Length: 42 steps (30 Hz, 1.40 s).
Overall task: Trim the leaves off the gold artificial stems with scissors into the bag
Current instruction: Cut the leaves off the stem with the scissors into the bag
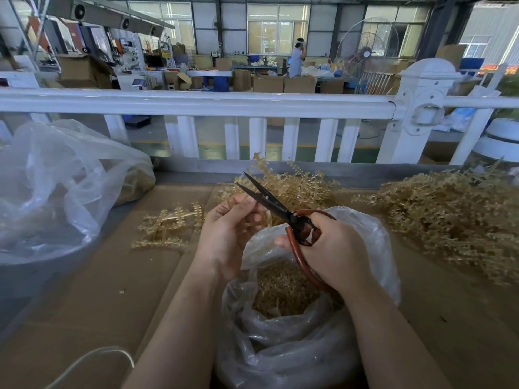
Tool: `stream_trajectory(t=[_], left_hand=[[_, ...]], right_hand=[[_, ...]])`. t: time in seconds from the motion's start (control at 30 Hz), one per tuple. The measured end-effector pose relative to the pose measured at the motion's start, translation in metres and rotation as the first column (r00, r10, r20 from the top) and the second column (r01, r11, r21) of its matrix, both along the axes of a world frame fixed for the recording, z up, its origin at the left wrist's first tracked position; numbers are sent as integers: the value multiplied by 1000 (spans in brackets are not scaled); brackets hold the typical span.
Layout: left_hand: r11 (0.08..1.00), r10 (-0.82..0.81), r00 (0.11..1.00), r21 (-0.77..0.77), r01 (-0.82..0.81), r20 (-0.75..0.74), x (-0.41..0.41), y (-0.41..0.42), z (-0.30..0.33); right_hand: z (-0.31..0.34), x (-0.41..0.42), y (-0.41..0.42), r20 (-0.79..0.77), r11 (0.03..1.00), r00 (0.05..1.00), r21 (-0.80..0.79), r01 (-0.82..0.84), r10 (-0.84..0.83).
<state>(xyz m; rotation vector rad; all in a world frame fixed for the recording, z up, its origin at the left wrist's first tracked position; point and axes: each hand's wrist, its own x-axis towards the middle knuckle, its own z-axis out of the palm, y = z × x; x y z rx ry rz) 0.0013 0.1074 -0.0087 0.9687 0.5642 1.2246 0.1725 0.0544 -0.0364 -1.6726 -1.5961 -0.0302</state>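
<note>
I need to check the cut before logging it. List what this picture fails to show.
Head view only:
- Stem in the left hand: mostly hidden by its curled fingers.
- Scissors: the lower handle loop is covered by the right hand.
- Bag of trimmings: bottom cut off by the frame edge, sides behind both forearms.
- Gold stem pile on the right: blurred, single stems indistinct.

We have one wide head view only, looking forward and down, close over the cardboard-covered table [106,276]; the white railing [196,102] stands far.
</note>
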Motion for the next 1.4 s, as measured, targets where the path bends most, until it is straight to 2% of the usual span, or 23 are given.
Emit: stream_trajectory(t=[0.17,0.37,0.77,1.4], left_hand=[[999,40,999,-4,-40,-22,1,0,1],[998,64,997,29,-63,-35,1,-2,3],[991,16,993,137,0,-114,-1,-5,1],[994,78,996,85,-73,-53,-3,2,-2]], right_hand=[[-1,1,0,-9,1000,1000,-25,0,0],[2,0,-1,87,998,995,51,42,-46],[2,4,-2,3,999,999,5,-40,40],[5,1,1,110,998,992,8,64,-64]])
